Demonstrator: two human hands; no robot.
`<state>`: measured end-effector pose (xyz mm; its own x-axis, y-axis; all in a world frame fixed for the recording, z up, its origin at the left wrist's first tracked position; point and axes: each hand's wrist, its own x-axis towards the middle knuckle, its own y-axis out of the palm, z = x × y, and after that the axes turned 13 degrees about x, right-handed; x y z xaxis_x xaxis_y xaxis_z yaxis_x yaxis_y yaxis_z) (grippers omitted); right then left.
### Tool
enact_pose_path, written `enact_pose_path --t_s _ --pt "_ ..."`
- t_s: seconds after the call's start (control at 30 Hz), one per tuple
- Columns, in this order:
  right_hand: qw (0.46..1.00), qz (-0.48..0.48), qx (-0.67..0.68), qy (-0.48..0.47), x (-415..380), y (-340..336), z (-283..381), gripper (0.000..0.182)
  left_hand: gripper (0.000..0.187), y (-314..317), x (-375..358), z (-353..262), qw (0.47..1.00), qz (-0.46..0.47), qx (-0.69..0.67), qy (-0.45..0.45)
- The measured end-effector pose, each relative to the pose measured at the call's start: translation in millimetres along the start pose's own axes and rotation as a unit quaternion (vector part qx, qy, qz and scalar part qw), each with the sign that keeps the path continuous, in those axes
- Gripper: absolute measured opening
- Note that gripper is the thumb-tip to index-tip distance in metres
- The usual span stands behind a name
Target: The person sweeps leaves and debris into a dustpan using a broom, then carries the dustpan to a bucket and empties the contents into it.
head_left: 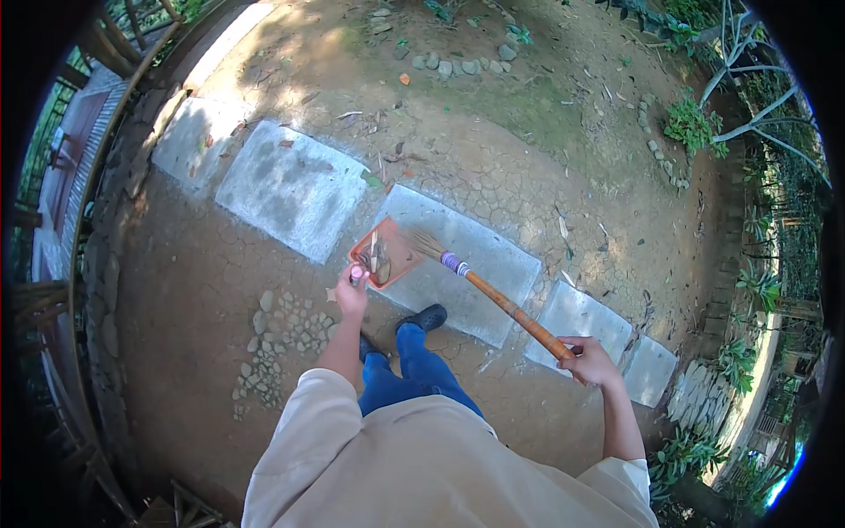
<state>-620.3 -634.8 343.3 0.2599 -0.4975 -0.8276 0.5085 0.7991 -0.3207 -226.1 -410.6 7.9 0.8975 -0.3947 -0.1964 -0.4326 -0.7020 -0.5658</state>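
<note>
My left hand is closed on the pink-tipped handle of an orange-red dustpan, held over a concrete slab in front of my feet. Dry brown leaves lie inside the pan, against its handle side. My right hand grips the far end of a stick broom with a brown bamboo-like handle. Purple and white binding wraps the broom's neck. Its thin bristles reach down to the pan's open edge, and their tips look blurred.
A row of concrete slabs crosses cracked bare soil. Small stones are set in the ground left of my feet, and a stone border curves at the back. Scattered leaves dot the ground. Plants and a fence line the right side.
</note>
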Motion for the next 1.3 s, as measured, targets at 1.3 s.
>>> enact_pose_path --t_s 1.3 --pt "0.996 -0.058 -0.059 -0.038 27.8 21.2 13.5 0.064 0.037 -31.6 -13.4 -10.9 0.999 -0.022 0.016 -0.038"
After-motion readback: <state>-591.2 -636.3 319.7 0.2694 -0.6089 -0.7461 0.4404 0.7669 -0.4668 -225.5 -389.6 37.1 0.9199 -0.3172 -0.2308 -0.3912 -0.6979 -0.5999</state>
